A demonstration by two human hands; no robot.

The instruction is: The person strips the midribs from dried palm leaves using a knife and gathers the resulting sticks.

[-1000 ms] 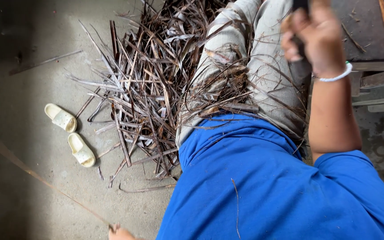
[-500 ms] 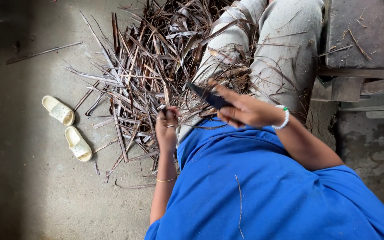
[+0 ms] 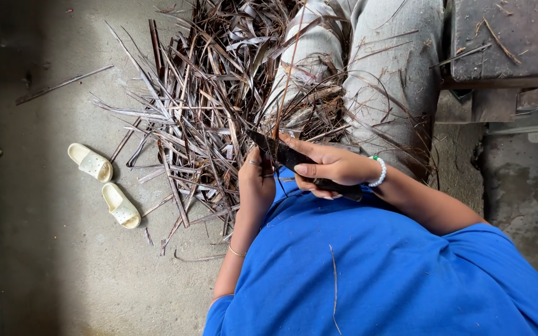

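View: we look straight down from a head camera at a seated person in a blue shirt (image 3: 393, 274) and grey trousers (image 3: 387, 68), both hands meeting in front of the lap.
Right hand: our right hand (image 3: 331, 168) lies across a dark knife (image 3: 294, 163), its fingers (image 3: 309, 152) wrapped around the handle end, the blade pointing left and slightly up toward the other hand.
Left hand: our left hand (image 3: 258, 177) is just beside the blade tip, fingers closed narrowly on a thin dry leaf strip (image 3: 287, 81) that rises up across the trousers; a ring shows on one finger.
Wrists: a white bead bracelet (image 3: 378, 171) sits on the right wrist, a thin gold bangle (image 3: 236, 252) on the left forearm.
Knife position: held above the lap, touching or nearly touching the strip; we cannot tell which.
Floor: a large pile of dried palm leaf strips (image 3: 207, 118) spreads over the concrete floor (image 3: 51, 267) ahead of the knees.
Left of pile: a pair of pale sandals (image 3: 104, 183) lies well apart from the hands.
Upper right: a dark wooden bench (image 3: 505, 37) stands beside the trousers.
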